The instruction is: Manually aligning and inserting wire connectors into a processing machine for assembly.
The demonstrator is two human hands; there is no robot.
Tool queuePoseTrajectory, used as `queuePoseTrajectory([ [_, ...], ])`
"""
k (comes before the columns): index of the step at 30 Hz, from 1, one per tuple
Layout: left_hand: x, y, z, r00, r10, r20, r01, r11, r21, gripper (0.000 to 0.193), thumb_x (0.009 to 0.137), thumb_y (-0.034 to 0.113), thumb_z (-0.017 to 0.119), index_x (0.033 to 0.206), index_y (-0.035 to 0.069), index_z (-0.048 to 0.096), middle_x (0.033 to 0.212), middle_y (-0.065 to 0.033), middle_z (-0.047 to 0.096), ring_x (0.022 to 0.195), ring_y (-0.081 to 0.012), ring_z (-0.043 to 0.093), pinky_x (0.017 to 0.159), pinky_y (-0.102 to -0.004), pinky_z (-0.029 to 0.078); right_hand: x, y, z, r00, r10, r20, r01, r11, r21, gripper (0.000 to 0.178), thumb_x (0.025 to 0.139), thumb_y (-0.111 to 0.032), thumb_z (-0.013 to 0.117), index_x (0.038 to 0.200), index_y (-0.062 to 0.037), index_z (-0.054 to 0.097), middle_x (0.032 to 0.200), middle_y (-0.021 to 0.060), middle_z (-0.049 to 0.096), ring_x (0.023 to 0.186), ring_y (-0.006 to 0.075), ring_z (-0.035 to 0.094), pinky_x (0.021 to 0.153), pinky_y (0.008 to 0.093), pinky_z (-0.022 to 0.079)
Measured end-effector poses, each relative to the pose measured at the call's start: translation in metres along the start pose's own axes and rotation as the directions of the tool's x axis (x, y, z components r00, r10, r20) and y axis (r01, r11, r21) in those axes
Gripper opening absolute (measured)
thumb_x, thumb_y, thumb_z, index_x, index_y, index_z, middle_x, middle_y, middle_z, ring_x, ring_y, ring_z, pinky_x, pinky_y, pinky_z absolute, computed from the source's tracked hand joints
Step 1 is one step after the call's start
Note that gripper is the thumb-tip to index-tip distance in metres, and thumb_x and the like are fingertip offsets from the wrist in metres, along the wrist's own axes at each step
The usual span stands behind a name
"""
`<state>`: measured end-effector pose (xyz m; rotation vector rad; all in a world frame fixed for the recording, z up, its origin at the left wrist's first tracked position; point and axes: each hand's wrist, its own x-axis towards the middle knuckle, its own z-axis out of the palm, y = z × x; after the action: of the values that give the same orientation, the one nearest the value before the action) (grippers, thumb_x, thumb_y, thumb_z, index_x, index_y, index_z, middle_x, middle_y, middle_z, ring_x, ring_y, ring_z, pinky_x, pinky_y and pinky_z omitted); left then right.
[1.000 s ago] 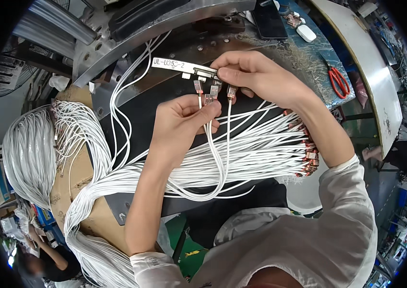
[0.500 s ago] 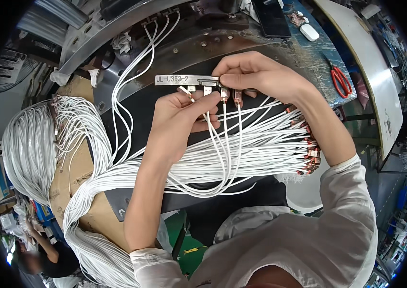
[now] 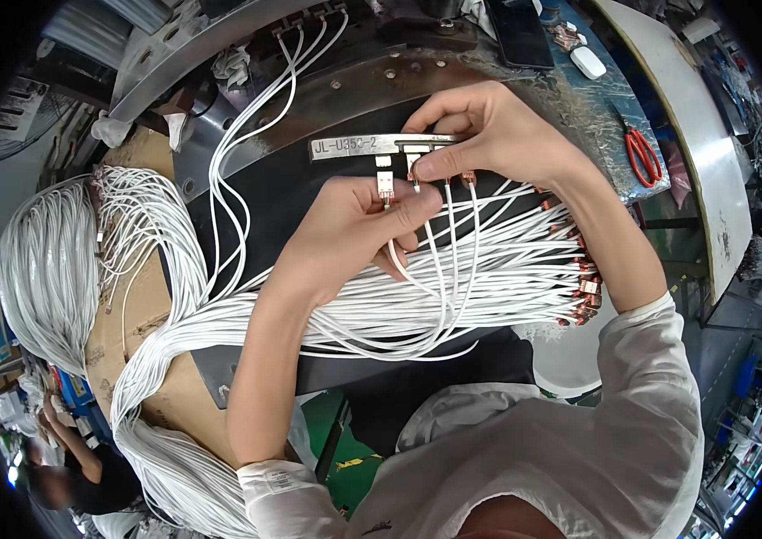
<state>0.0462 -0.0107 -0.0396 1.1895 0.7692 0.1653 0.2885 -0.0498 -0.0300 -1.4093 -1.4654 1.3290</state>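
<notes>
My right hand [image 3: 480,135] grips the right end of a flat metal bar [image 3: 334,149] with stamped marks, its thumb pressed over a connector at the bar's lower edge. Between the thumb and finger of my left hand [image 3: 345,229] is a white cable with a metal plug [image 3: 386,185], pointing up just below a small white piece [image 3: 384,162] under the bar. I cannot tell whether plug and piece touch. Several white cables hang from the bar's right part, partly hidden by my fingers. Beneath lies a thick bundle of white cables [image 3: 506,278] with coppery connector ends [image 3: 588,288].
A coiled bundle of white cables [image 3: 48,269] sits on cardboard [image 3: 143,296] at left. Several cables run up to a metal machine [image 3: 219,45]. Red-handled scissors [image 3: 639,154], a black phone [image 3: 520,34] and a white case [image 3: 588,63] lie at the upper right. Another person [image 3: 84,476] works lower left.
The bar has shifted slightly right and tilted. My left hand has moved right and a little down, and its plug now stands upright under the bar. My right thumb has slid over a connector.
</notes>
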Motion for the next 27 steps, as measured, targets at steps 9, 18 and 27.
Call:
queuePoseTrajectory([
  [9,-0.077,0.079,-0.032,0.82,0.473,-0.323,-0.462,0.879,0.114,0.023,0.102,0.011,0.065,0.103,-0.012,0.069,0.132,-0.0239,0.063,0.093,-0.0167,0.069,0.076,-0.0284,0.064,0.007,0.007,-0.008,0.979,-0.026,-0.202,0.025,1.0,-0.007,0.034,0.087,-0.015,0.085,0.113,0.0035,0.072,0.082,0.0071,0.076,0.062,0.0053,0.061,0.055,0.0227,0.047],
  [18,-0.078,0.07,-0.037,0.945,0.303,-0.122,-0.232,0.887,0.399,0.027,0.104,0.02,0.065,0.104,-0.006,0.073,0.103,-0.0106,0.065,0.073,-0.0136,0.065,0.066,-0.0277,0.06,0.009,0.006,-0.008,0.999,-0.001,-0.054,0.009,0.99,0.138,0.038,0.086,-0.014,0.086,0.115,0.0048,0.071,0.083,0.0065,0.076,0.059,0.0052,0.057,0.054,0.023,0.043],
  [27,0.004,0.001,-0.008,0.992,0.065,-0.11,-0.062,0.998,0.035,0.034,0.104,0.03,0.066,0.108,-0.003,0.076,0.079,-0.0008,0.066,0.055,-0.0057,0.059,0.055,-0.0224,0.054,0.009,0.012,-0.012,1.0,-0.008,-0.026,0.01,0.997,0.08,0.035,0.087,-0.012,0.085,0.114,0.0047,0.072,0.086,0.0085,0.077,0.065,0.006,0.062,0.058,0.0227,0.047],
])
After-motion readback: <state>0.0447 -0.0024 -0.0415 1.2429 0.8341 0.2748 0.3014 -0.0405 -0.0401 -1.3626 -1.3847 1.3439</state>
